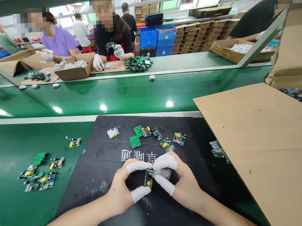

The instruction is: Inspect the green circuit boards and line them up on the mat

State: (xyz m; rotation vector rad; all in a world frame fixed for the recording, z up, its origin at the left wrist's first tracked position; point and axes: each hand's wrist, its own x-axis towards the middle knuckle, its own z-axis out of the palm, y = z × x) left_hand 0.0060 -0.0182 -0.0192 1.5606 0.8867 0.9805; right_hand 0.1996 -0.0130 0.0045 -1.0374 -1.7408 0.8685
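A black mat [88, 168] covered part of the green tabletop [4, 145], with a cardboard sheet [257, 137] to its right. Loose boards [135, 141] lay on the mat and more on the bare green at left. Beyond ran a green belt [124, 94]; people [114, 38] sat across it, near open boxes [74, 73]. The small board [148, 182] was between the hands, over the mat. The left hand [123, 188] pinched it narrowly by its ends, thumb below, finger above. The right hand [186, 182], also narrow, held a grey lump [166, 173] against or just beside the board.
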